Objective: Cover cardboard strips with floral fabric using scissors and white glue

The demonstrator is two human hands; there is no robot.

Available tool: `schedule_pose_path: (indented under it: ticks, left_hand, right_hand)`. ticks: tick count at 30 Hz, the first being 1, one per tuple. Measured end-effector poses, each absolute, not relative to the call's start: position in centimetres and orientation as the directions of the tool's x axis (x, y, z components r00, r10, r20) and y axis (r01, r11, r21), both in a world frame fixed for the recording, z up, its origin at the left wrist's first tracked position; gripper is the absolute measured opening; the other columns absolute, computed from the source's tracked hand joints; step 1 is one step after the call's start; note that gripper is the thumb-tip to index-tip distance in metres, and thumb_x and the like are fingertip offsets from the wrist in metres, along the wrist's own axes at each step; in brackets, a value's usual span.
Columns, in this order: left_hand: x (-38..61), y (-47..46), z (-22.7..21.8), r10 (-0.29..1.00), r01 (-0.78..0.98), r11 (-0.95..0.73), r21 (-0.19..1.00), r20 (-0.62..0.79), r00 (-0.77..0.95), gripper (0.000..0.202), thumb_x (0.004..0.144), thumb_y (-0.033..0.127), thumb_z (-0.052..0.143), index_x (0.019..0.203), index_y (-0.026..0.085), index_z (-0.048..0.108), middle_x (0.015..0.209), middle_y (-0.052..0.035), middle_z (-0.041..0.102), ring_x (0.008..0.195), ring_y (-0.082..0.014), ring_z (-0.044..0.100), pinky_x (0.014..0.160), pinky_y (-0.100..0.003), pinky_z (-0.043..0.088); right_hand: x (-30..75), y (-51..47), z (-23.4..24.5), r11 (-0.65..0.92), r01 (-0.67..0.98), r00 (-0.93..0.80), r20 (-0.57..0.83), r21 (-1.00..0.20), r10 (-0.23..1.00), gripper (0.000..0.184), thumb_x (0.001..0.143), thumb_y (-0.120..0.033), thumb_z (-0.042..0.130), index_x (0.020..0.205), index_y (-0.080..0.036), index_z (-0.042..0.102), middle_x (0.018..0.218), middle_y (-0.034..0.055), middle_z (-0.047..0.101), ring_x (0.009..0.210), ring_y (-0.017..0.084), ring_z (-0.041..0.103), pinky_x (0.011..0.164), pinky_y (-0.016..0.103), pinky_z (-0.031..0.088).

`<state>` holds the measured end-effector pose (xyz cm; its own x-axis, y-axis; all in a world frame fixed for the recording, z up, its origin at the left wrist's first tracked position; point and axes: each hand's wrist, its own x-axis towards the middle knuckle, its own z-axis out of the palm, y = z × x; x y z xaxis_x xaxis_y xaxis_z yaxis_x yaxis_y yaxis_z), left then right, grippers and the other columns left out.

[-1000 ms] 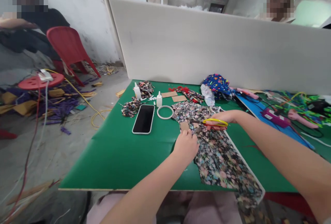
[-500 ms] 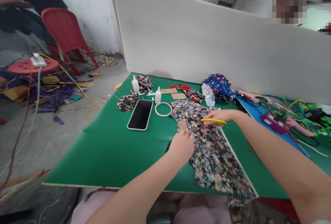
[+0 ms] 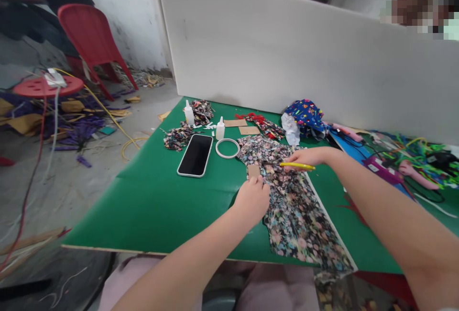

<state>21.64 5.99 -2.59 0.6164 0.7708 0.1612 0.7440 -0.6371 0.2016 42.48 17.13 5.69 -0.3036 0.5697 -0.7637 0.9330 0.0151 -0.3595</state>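
Black floral fabric (image 3: 301, 220) lies over the green table (image 3: 143, 215), its lower end hanging past the near edge. My right hand (image 3: 308, 157) is closed round the yellow handles of a pair of scissors (image 3: 299, 165). Their dark blades point left, at the fabric's upper part; whether they are apart is too small to tell. My left hand (image 3: 253, 198) has its fingers bent over a small brown cardboard piece (image 3: 254, 171), holding it against the fabric's left edge. The thumb is partly hidden.
Left of the fabric are a roll of tape or ring (image 3: 227, 149), a phone (image 3: 195, 156) and two white bottles (image 3: 220, 129). Behind lie a blue patterned cloth bundle (image 3: 304, 116) and cardboard pieces (image 3: 248, 130). Pink glue guns (image 3: 418, 175) with cords lie right. A white partition (image 3: 287, 52) borders the back.
Both hands, the scissors and the cardboard keep nearly the same place on the fabric. The camera view has shifted slightly.
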Motion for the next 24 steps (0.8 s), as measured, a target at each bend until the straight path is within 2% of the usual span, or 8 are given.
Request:
schedule_pose_path:
  ticks: [10,15,19,24]
  left_hand:
    - [21.7,6.0,-2.9,0.774,0.751,-0.633,0.188,0.158,0.613,0.023,0.083,0.028,0.043,0.095,0.013,0.056,0.117,-0.0159,0.052,0.098,-0.0257,0.049,0.084,-0.038,0.039]
    - [21.6,6.0,-2.9,0.766,0.745,-0.643,0.178,0.158,0.623,0.023,0.084,0.027,0.041,0.096,0.012,0.054,0.117,-0.0155,0.052,0.097,-0.0246,0.049,0.082,-0.036,0.039]
    - [21.6,6.0,-2.9,0.763,0.744,-0.646,0.168,0.160,0.626,0.024,0.085,0.027,0.039,0.096,0.012,0.054,0.118,-0.0154,0.051,0.097,-0.0246,0.049,0.080,-0.036,0.040]
    - [21.5,6.0,-3.0,0.764,0.748,-0.645,0.156,0.160,0.625,0.024,0.084,0.029,0.042,0.097,0.013,0.053,0.118,-0.0147,0.051,0.096,-0.0244,0.049,0.079,-0.035,0.040]
  right_hand:
    - [41.2,18.2,7.1,0.128,0.969,-0.246,-0.761,-0.212,0.600,0.041,0.061,-0.054,0.061,0.075,-0.016,0.071,0.064,0.0016,0.061,0.053,0.009,0.047,0.050,0.021,0.036]
    - [40.6,18.8,7.2,0.197,0.977,-0.179,-0.811,-0.081,0.557,0.048,0.062,-0.058,0.055,0.078,-0.016,0.070,0.053,-0.0006,0.053,0.043,0.007,0.038,0.044,0.022,0.032]
    - [39.3,19.0,7.8,0.263,0.965,-0.140,-0.822,0.013,0.553,0.042,0.062,-0.053,0.057,0.073,-0.014,0.068,0.053,-0.0004,0.050,0.044,0.007,0.038,0.045,0.023,0.033]
    - [37.4,19.2,8.9,0.342,0.928,-0.098,-0.793,0.144,0.601,0.036,0.062,-0.046,0.060,0.073,-0.013,0.067,0.059,0.0019,0.055,0.049,0.011,0.044,0.050,0.026,0.035]
